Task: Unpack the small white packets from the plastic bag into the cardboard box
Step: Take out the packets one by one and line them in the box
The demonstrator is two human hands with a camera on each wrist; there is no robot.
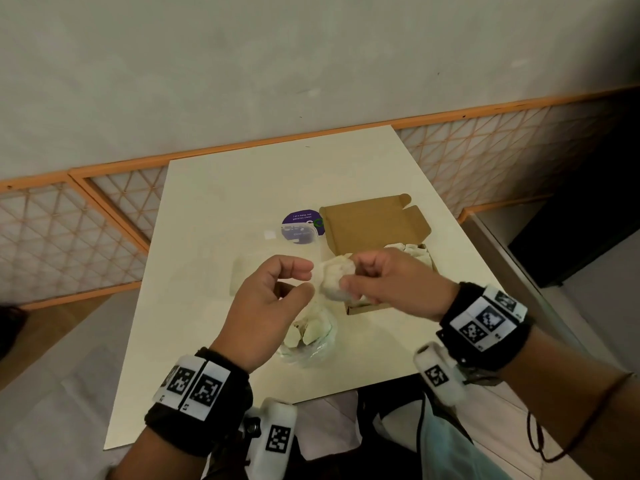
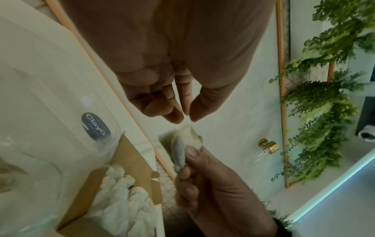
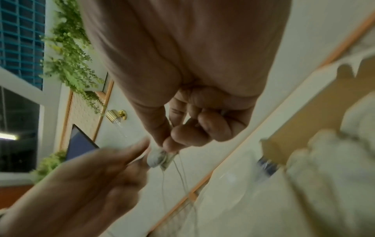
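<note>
My right hand (image 1: 349,275) pinches a small white packet (image 1: 337,278) between thumb and fingers, just left of the open cardboard box (image 1: 374,223). The same packet (image 2: 182,144) shows in the left wrist view, gripped by the right hand (image 2: 194,162). My left hand (image 1: 308,275) hovers beside the packet with loosely curved fingers and holds nothing. White packets (image 1: 412,252) lie inside the box. Below my left hand sits the clear plastic bag (image 1: 311,337) with a few packets still in it. In the right wrist view the right hand (image 3: 168,147) pinches the packet (image 3: 157,158).
A clear plastic lid with a purple label (image 1: 301,230) lies left of the box on the cream table (image 1: 214,341). The box lid flap stands open toward the back. An orange-framed lattice panel (image 1: 104,202) runs behind the table.
</note>
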